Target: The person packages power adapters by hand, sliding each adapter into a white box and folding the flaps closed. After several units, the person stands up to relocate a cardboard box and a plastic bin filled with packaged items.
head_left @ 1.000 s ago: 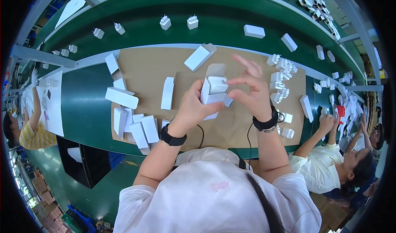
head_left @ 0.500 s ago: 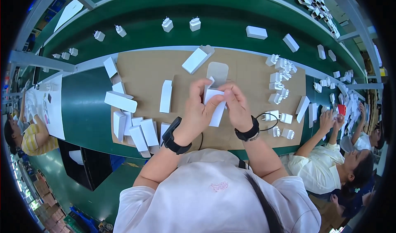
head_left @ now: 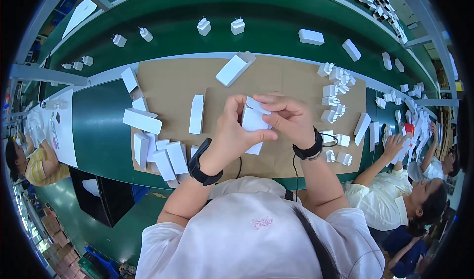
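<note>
Over the middle of the brown cardboard sheet, a small white carton [head_left: 254,121] is held between my two hands. My left hand [head_left: 231,127] wraps its left side, with the thumb stretched across the lower front. On the other side, my right hand [head_left: 291,117] pinches at the top flap [head_left: 256,105], fingers over it and thumb against the front. The carton's inside is hidden. Below my left thumb a white face [head_left: 255,149] shows; I cannot tell whether it belongs to the same carton. An open white carton [head_left: 234,71] lies beyond my hands.
White cartons [head_left: 168,163] are heaped at the left, with a single carton [head_left: 196,115] nearer the middle. Rows of white plug adapters [head_left: 330,91] stand at the right, beside a black cable [head_left: 337,139]. A green shelf [head_left: 266,37] runs behind. A co-worker [head_left: 380,202] sits at the right.
The carton has turned in my hands. The large rounded flap that stood up behind it is out of sight. My right hand has moved over the carton's top.
</note>
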The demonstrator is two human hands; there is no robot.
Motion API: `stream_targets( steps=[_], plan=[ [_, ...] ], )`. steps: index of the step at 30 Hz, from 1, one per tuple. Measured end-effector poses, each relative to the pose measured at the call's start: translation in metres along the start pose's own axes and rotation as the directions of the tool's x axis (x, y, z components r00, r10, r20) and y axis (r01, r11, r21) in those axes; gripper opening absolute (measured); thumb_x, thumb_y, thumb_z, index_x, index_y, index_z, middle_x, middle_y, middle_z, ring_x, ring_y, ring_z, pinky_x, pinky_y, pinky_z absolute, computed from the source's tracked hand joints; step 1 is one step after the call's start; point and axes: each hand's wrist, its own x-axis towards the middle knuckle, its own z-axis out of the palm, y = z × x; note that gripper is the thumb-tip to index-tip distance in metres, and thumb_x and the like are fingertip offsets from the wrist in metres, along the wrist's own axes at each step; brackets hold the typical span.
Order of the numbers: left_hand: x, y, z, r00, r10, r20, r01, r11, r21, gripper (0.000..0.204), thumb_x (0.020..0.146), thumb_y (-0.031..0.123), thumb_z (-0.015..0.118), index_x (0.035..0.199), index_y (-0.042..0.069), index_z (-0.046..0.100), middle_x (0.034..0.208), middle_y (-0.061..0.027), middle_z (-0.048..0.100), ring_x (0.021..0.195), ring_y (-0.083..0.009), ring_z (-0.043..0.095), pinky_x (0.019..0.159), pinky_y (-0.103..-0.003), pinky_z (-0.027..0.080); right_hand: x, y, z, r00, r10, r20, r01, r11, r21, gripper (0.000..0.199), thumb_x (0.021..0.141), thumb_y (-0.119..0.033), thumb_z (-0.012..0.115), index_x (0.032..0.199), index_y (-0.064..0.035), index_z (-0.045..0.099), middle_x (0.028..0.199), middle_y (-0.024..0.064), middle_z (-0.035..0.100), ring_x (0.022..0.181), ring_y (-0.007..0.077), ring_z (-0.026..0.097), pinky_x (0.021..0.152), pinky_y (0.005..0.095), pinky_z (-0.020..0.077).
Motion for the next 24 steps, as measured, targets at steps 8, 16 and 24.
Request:
stream_targets(
  steps=[8, 16, 24],
  plan=[
    [-0.002, 0.005, -0.002, 0.999, 0.014, 0.038, -0.018, 0.994, 0.105, 0.081, 0.056, 0.025, 0.085, 0.109, 0.009, 0.026, 0.083, -0.0158, 0.056, 0.074, -0.0253, 0.060, 0.065, -0.032, 0.049, 0.007, -0.029, -0.001, 0.937, 0.348, 0.011, -0.336, 0.897, 0.287, 0.020, 0.083, -0.002, 0.059, 0.103, 0.0003, 0.061, 0.111, 0.0121, 0.058, 0.101, 0.0172, 0.057, 0.083, 0.0282, 0.0473],
    [-0.001, 0.024, -0.002, 0.994, -0.112, 0.014, 0.109, 0.981, 0.159, 0.073, 0.060, 0.019, 0.080, 0.108, 0.008, 0.027, 0.090, -0.0178, 0.055, 0.079, -0.0280, 0.060, 0.066, -0.034, 0.050, 0.003, -0.025, -0.004, 0.947, 0.322, 0.013, -0.322, 0.947, 0.019, 0.028, 0.087, -0.006, 0.055, 0.114, -0.0023, 0.058, 0.103, 0.0074, 0.064, 0.088, 0.0096, 0.058, 0.078, 0.0230, 0.0470],
    [0.010, 0.015, 0.000, 0.994, -0.101, -0.031, 0.106, 0.956, 0.273, 0.070, 0.062, 0.019, 0.078, 0.109, 0.006, 0.028, 0.085, -0.0198, 0.056, 0.074, -0.0341, 0.061, 0.061, -0.037, 0.050, -0.007, -0.006, 0.011, 0.955, 0.279, -0.106, -0.268, 0.958, 0.105, 0.030, 0.088, -0.007, 0.053, 0.118, -0.0031, 0.055, 0.119, 0.0084, 0.056, 0.099, 0.0114, 0.055, 0.080, 0.0240, 0.0466]
  ],
)
